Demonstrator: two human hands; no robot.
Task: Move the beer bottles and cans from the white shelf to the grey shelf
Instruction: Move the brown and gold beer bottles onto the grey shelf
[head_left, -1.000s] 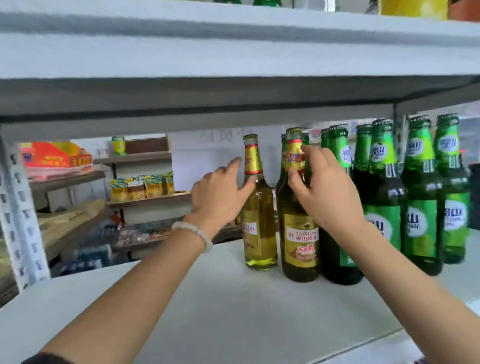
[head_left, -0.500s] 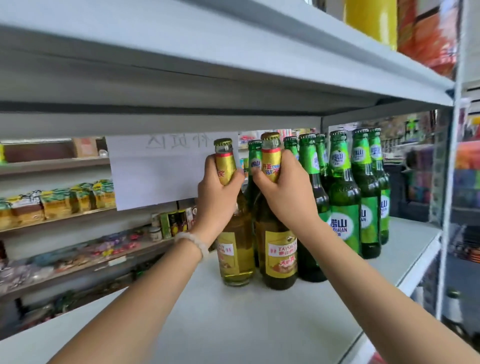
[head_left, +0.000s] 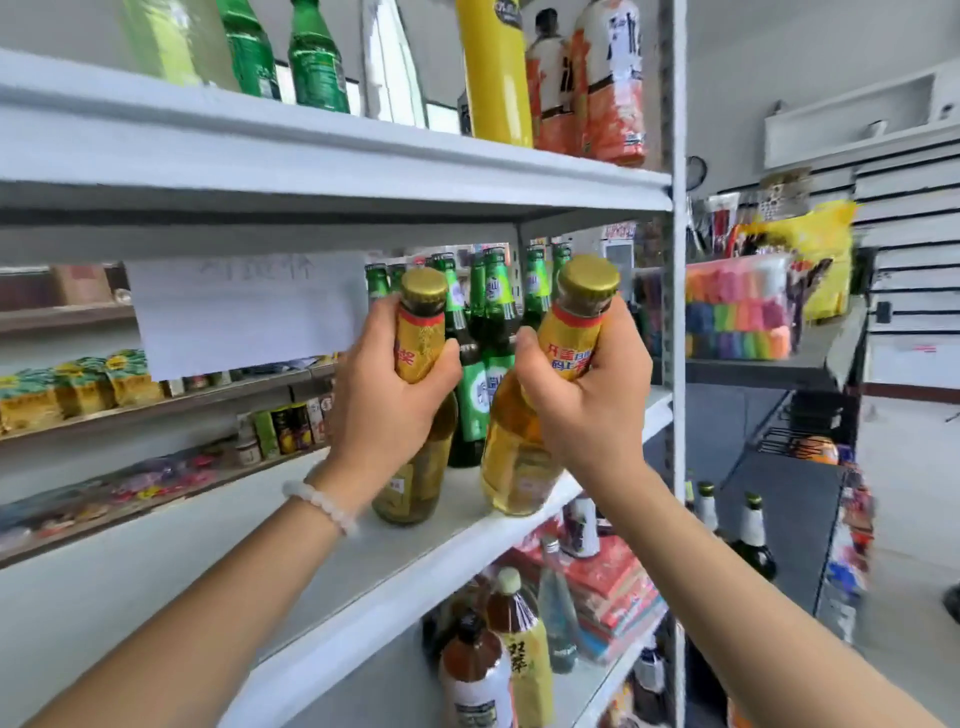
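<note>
The left hand (head_left: 384, 395), with a white bead bracelet (head_left: 321, 505) at its wrist, curls its fingers and thumb round the neck of a gold-labelled beer bottle (head_left: 415, 415); the right hand (head_left: 587, 400) grips the neck of a second gold bottle (head_left: 524, 457) the same way. Both bottles are clear glass filled with pale amber beer, topped with gold crown caps, a red band beneath each cap and gold foil on the neck carrying red and blue Chinese characters too partly covered to read in full. The left bottle stands upright near the front edge of the white shelf (head_left: 363, 587); the right bottle tilts, its base at or just over that edge. Just behind the hands, a cluster of green beer bottles (head_left: 488, 332) stands on the same shelf, with green labels whose print is blurred. Behind the left hand hangs a white paper sheet (head_left: 244, 312) with faint, illegible writing. Well to the right of the right hand is a grey shelf (head_left: 810, 364).
</note>
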